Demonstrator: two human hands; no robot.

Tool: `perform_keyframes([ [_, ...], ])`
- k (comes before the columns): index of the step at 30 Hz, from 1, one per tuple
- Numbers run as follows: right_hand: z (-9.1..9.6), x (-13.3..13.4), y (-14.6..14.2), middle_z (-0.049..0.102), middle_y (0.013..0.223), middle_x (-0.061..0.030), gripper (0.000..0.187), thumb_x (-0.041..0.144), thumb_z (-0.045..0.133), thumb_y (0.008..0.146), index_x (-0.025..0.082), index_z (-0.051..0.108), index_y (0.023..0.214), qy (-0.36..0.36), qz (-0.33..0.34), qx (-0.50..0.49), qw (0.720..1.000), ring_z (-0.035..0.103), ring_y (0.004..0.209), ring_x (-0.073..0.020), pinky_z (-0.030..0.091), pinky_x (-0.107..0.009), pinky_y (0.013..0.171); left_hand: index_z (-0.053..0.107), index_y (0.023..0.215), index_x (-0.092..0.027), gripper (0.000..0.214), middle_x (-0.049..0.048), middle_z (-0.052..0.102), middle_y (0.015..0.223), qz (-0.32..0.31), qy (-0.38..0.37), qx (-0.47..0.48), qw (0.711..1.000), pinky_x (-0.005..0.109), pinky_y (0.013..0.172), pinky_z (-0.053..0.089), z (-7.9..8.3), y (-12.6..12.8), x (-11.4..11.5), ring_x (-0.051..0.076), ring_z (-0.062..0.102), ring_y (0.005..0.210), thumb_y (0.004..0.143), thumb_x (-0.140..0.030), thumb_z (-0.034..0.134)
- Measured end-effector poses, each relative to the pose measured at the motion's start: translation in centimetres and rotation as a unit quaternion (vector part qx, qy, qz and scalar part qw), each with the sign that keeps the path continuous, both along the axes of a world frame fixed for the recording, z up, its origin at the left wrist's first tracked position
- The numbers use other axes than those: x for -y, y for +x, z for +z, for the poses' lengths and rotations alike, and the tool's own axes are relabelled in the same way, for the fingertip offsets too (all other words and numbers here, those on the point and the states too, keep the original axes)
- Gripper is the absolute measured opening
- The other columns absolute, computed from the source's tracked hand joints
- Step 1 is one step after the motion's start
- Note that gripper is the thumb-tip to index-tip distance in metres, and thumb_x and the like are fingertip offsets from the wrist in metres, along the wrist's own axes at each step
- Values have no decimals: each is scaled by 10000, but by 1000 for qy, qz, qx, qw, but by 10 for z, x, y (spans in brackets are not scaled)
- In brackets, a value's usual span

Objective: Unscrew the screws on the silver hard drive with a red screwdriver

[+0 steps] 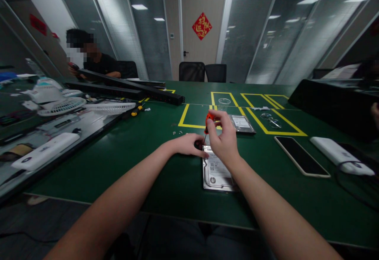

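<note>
The hard drive (pixel 218 171) lay flat on the bench (pixel 142 173). Above its far left corner, the right hand (pixel 224 136) gripped an orange screwdriver (pixel 209 120) in its fingers, shaft downward. The left hand (pixel 188 144) touched that corner; whether its fingers pinched anything seemed unclear. Right of the hard drive lay a phone (pixel 300 156).

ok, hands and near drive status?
Right hand gripping orange screwdriver at near drive, far left corner. Left hand there too. Drive flat, label up, partly hidden by right hand.
</note>
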State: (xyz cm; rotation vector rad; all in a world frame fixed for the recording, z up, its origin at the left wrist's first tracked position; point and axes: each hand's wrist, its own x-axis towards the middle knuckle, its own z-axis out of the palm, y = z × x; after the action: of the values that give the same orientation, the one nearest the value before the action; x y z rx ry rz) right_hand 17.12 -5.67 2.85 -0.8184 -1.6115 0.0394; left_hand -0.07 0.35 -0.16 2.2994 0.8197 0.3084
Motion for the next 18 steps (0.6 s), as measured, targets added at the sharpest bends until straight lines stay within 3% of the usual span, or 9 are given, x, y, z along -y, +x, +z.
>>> perform_keyframes([
  [18, 1, 0, 0, 667, 1094, -68, 211, 219, 553, 1027, 247, 625, 1223, 6, -6, -1, 1000, 648, 1001, -203, 575, -390, 823, 731, 1135, -176, 619, 74, 744, 995, -6, 7, -5, 1000, 343, 775, 474, 1, 0, 1, 247, 664, 886, 758, -660, 810],
])
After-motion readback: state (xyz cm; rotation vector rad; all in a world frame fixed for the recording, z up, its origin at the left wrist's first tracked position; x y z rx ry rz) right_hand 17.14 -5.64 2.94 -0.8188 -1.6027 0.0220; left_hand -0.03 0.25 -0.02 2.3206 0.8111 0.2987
